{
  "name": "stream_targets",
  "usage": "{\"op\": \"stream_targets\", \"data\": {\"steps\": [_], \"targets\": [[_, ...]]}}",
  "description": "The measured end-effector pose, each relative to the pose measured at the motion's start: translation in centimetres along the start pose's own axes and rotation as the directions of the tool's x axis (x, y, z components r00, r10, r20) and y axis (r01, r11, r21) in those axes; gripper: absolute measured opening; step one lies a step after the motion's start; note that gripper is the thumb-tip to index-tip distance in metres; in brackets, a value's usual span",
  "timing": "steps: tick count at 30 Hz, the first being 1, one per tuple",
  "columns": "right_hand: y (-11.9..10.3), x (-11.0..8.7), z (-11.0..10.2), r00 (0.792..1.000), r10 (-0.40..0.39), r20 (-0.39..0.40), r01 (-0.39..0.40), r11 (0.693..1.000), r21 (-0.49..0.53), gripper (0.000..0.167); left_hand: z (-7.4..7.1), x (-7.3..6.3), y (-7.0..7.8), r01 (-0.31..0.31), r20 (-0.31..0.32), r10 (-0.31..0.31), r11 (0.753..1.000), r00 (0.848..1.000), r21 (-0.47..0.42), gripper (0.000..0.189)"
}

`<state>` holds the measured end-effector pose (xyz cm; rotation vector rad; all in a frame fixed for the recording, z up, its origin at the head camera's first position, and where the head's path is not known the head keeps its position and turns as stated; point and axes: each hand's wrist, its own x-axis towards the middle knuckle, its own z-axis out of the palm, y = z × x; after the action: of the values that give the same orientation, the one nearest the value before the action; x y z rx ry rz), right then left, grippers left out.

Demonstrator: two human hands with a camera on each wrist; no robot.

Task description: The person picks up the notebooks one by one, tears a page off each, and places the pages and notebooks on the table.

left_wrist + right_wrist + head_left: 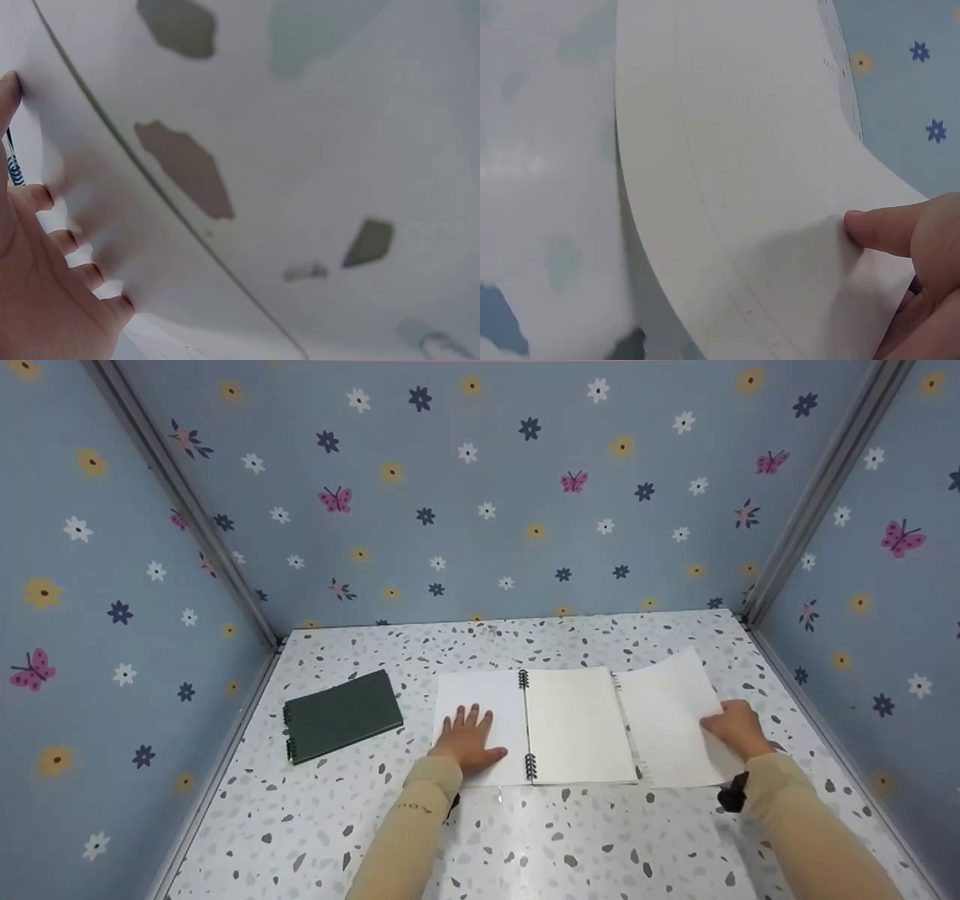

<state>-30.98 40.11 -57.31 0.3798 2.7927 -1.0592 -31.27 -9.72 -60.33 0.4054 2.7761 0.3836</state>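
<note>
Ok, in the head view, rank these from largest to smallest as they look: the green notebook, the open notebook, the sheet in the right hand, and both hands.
1. Open notebook
2. Sheet in the right hand
3. Green notebook
4. Left hand and right hand: too alike to rank

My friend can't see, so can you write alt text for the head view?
A person's left hand lies spread on the left page of an open spiral notebook while the right hand pinches a white sheet beside it. A dark green notebook lies closed at left.
</note>
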Motion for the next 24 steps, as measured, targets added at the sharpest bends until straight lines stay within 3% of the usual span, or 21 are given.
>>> {"op": "stream_targets", "data": {"steps": [5,10,18,24], "targets": [[2.6,0.4,-3.1,1.0,0.006,-0.014,-0.008,0.989,-0.15,0.062,0.3,0.1,0.0,0.008,0.002,-0.008,1.0,1.0,-0.003,0.089],[4.7,0.6,-4.8,1.0,0.012,-0.009,-0.013,0.967,-0.256,0.052,0.3,0.4,-0.1,0.016,0.019,-0.016,1.0,1.0,-0.003,0.09],[6.6,0.8,-5.0,0.998,0.026,-0.055,-0.04,0.961,-0.273,0.031,0.3,0.5,0.0,0.017,0.027,-0.017,1.0,0.999,0.014,0.09],[6.6,0.5,-4.7,0.992,0.049,-0.117,-0.081,0.955,-0.286,0.033,0.3,0.7,-0.1,0.008,0.016,-0.009,1.0,1.0,0.023,0.091]]}}
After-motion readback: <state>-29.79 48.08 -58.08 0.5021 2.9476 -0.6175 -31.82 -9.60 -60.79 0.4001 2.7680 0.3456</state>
